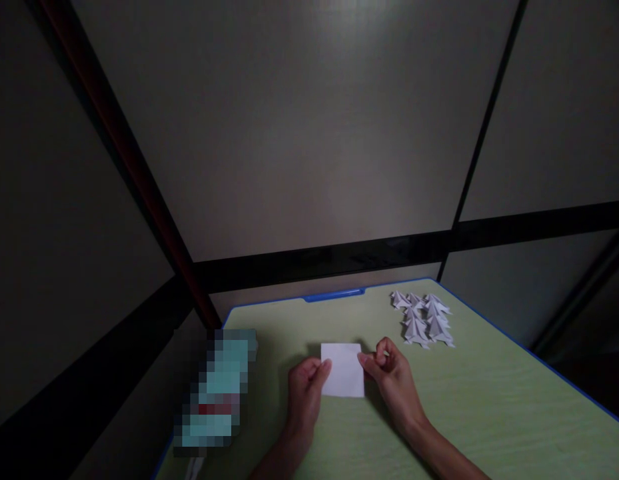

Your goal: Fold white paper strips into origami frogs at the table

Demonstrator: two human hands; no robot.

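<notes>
A small white square of paper (342,373) is held up between my two hands above the table. My left hand (305,387) pinches its left edge, thumb on the near face. On the opposite edge my right hand (393,377) pinches the sheet between thumb and curled fingers. The fingers behind the paper are partly hidden. Beyond my right hand, several folded white paper figures (422,320) with pointed tips stand grouped in rows at the table's far right.
The pale green table (489,393) has a blue edge and a blue groove (334,295) at its far side. A blurred-out, teal object (222,387) lies at the left, a white cable (194,467) below it. Grey panelled walls (314,133) rise behind.
</notes>
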